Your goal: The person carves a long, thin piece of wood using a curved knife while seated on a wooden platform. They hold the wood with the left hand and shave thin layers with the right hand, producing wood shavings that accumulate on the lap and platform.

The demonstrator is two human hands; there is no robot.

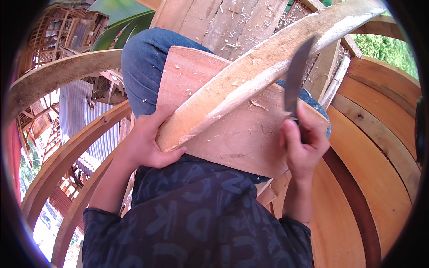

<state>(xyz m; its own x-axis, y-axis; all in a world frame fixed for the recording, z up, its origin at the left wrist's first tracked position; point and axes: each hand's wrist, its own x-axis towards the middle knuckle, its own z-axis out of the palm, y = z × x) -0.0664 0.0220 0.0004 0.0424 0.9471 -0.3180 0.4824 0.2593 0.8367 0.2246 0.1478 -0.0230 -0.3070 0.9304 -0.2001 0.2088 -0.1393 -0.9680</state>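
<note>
The dark patterned shirt (196, 223) filled the lower middle of the view, closest of all, with both forearms rising out of its sleeves. The left hand (145, 140) was clamped around the near end of a long curved plank (263, 73), thumb underneath and fingers wrapped over the top, which looked like a way of pinning the piece so it could not slide. The right hand (304, 143) was clenched around the handle of a long knife (296, 76), its dark blade standing nearly upright with the tip laid against the pale, freshly cut edge of the plank, well up from the left hand, so the cutting happened away from the holding fingers. Under both hands lay a flat reddish board (232, 134), resting across the lap and probably serving as a support for the plank and a shield for the legs; small chips were scattered on it. Beyond the left hand a knee in blue jeans (143, 67) propped the far corner of the board. Past the knife, above the hands, sloping boards (232, 22) carried loose shavings. To the right of the right hand curved brown planks (380, 147) swept round like ribs, and to the left of the left hand similar curved timbers (62, 76) arched over corrugated metal sheets (85, 116) lower down.
</note>
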